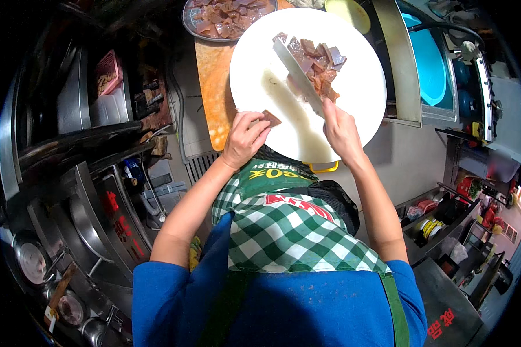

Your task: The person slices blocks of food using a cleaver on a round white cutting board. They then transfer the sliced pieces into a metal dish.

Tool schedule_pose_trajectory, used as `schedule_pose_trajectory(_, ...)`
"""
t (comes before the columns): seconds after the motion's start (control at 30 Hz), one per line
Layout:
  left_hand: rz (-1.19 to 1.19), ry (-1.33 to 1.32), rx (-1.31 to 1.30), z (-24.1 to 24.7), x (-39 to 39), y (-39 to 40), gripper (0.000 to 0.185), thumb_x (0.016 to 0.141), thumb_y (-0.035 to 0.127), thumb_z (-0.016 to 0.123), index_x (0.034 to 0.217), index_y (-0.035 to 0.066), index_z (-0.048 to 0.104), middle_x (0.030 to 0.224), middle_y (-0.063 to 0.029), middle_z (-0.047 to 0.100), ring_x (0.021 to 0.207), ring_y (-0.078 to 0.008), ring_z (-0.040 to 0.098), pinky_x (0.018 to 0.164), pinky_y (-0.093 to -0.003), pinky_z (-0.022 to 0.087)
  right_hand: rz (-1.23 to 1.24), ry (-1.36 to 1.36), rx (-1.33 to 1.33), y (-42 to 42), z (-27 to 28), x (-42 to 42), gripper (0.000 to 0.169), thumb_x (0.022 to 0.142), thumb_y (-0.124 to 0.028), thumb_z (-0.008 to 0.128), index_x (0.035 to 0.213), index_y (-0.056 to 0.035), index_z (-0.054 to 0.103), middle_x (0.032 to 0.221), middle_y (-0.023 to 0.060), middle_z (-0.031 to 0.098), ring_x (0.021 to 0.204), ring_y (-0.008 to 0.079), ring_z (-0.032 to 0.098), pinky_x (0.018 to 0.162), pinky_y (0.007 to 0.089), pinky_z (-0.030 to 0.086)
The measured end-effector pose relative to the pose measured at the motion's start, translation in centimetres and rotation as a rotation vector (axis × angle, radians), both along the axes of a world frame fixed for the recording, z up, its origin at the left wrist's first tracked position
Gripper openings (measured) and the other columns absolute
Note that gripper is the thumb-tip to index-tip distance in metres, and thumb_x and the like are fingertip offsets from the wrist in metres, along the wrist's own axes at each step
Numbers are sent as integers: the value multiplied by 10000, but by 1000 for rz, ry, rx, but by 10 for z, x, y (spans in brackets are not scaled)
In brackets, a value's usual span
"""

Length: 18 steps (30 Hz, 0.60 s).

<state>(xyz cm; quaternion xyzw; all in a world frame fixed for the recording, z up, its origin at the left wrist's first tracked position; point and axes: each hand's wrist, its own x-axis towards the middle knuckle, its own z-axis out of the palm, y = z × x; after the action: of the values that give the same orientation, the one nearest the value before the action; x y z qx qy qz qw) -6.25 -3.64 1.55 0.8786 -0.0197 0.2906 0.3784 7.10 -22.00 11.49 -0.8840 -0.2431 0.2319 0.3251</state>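
My right hand (342, 130) grips the handle end of a cleaver (298, 73). Its broad steel blade slants up and left across a round white cutting board (360, 65). Against the blade's right side lies a pile of cut, glossy brown jelly-like pieces (319, 60). At the board's lower left, my left hand (246, 138) has its fingertips around a single flat brown piece (272, 118), partly hidden by the fingers. A streak of brownish liquid (286, 104) runs over the board between both hands.
A metal tray (192, 30) of similar brown pieces stands beyond the board, on an orange-brown surface (215, 95). A pale yellow-green lid or dish (351, 15) is at the top right. To the right, a blue basin (425, 60) sits in a sink; metal kitchen counters (113, 104) line the left.
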Motion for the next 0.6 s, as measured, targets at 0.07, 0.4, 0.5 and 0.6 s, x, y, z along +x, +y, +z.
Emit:
schedule_pose_trajectory(0.07, 4, 4, -8, 3, -1, 1, 255, 672, 12, 746, 906, 7, 646, 934, -118, 602, 884, -296, 577, 785, -371, 476, 48, -86, 28, -9, 7, -17, 426, 1007, -340, 353, 1093, -22, 623, 840, 274, 642, 791, 409, 644, 682, 447, 519)
schedule_pose_trajectory(0.4, -26, 21, 155, -13, -7, 5, 321, 652, 20, 731, 961, -11, 652, 959, -131, 598, 882, -317, 589, 724, -384, 508, 210, -155, -167, -20, 9, -63, 339, 975, -347, 457, 1140, -97, 618, 626, 203, 622, 596, 376, 641, 561, 466, 518)
schedule_pose_trajectory(0.5, -14, 42, 133, -13, -7, 2, 336, 638, 12, 727, 964, -14, 651, 960, -137, 603, 894, -324, 590, 733, -391, 510, 207, -127, -210, -22, 15, -64, 343, 974, -346, 461, 1145, -93, 616, 621, 202, 619, 600, 380, 640, 565, 473, 514)
schedule_pose_trajectory(0.6, 1, 34, 118, -7, -5, -1, 346, 627, 9, 720, 965, -17, 651, 957, -139, 608, 915, -329, 588, 754, -390, 509, 196, -104, -204, -25, 17, -67, 343, 971, -341, 468, 1153, -88, 610, 620, 204, 617, 605, 384, 639, 568, 480, 510)
